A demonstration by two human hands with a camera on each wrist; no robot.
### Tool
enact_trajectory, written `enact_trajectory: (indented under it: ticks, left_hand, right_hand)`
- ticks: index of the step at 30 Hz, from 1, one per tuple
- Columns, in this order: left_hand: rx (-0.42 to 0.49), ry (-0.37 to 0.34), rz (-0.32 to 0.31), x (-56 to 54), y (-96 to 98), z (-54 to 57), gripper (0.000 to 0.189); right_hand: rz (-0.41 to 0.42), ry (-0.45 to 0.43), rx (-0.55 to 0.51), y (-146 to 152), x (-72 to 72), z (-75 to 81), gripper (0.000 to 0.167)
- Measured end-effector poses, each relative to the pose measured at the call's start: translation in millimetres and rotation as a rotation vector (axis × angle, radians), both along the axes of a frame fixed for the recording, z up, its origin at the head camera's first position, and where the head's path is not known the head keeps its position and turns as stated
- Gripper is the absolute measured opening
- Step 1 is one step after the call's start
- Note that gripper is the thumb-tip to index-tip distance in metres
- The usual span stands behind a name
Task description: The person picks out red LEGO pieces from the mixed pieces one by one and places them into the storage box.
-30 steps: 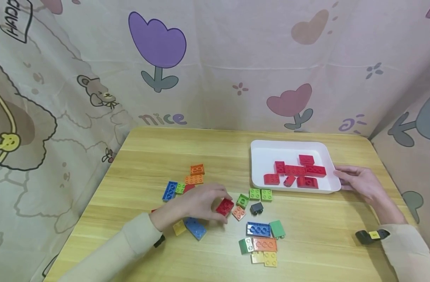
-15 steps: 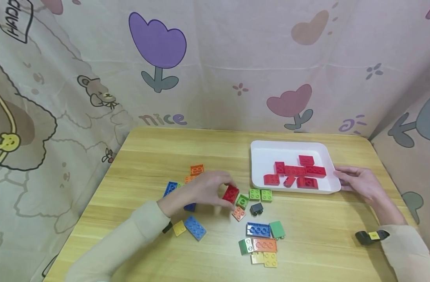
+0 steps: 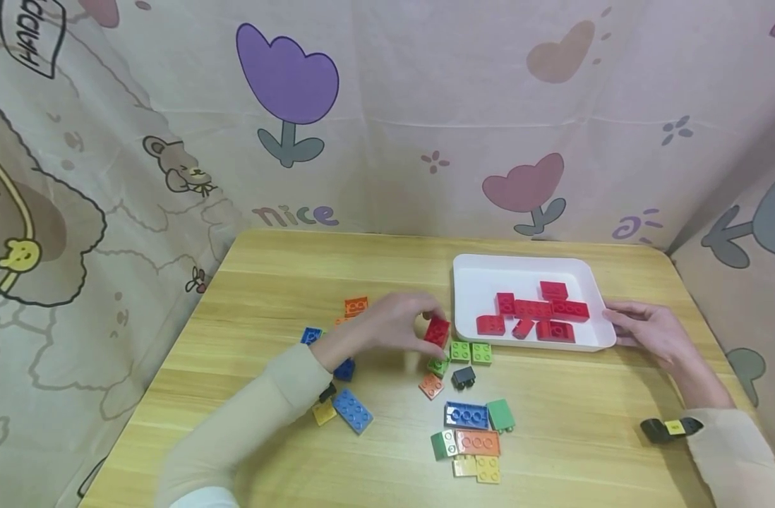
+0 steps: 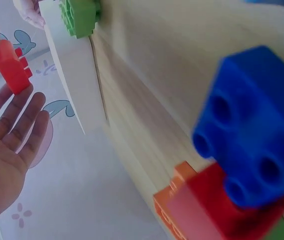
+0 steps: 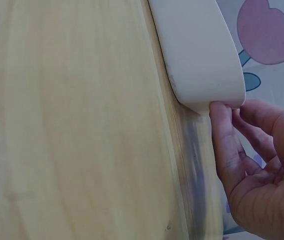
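Between the thumb and fingertips of my left hand (image 3: 397, 321) is a red toy brick (image 3: 436, 333), held up just left of the white tray (image 3: 483, 271). The left wrist view shows that red brick (image 4: 13, 67) with its studs facing away from the palm. In the tray lie several other red bricks (image 3: 532, 309). At the tray's right end, my right hand (image 3: 651, 328) grips the rim. Seen from the right wrist, the thumb and fingers of that hand (image 5: 261, 150) meet the corner of the tray (image 5: 201, 55).
Green bricks (image 3: 470, 353) sit along the tray's front. Nearer are a black brick (image 3: 464, 377), a blue one (image 3: 466, 415) and orange and yellow ones. Under the left forearm lie more bricks, partly hidden, including a light blue one (image 3: 353, 410). A printed cloth hangs behind the table (image 3: 337, 261).
My left hand has carried the red brick right and away from me, from among the loose bricks toward the tray's near left corner. My right hand has stayed at the tray.
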State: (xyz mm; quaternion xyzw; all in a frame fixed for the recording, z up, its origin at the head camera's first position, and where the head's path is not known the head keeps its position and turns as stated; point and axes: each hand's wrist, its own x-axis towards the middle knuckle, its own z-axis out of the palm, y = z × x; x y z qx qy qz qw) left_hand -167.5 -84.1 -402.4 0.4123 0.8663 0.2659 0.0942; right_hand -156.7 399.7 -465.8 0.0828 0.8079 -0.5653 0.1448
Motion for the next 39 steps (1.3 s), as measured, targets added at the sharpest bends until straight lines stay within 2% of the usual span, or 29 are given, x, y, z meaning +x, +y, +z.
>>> enact_trajectory:
  ticks: [5,18,26,33,39]
  left_hand:
    - [0.01,-0.02,0.041,-8.9,12.6,0.7,0.05]
    - [-0.02,0.066,0.038,-36.1,45.6,-1.2,0.056]
    - [-0.055,0.094,0.087,-49.7,64.6,-7.2,0.057]
    - [-0.051,0.061,0.115,-58.1,82.0,-18.7,0.055]
    - [-0.115,0.051,0.152,-61.3,96.2,-21.7,0.057]
  right_hand:
    - [-0.001,0.0,-0.018,-0.2,-0.4,-0.3,0.02]
    - [0.004,-0.002,-0.052,-0.1,0.1,0.0,0.024]
    - [0.002,0.005,-0.054,0.7,0.2,-0.5,0.025]
    - [-0.002,0.007,-0.087,1.1,0.0,-1.0,0.029]
    - [-0.002,0.005,-0.095,1.2,-1.2,-1.4,0.029]
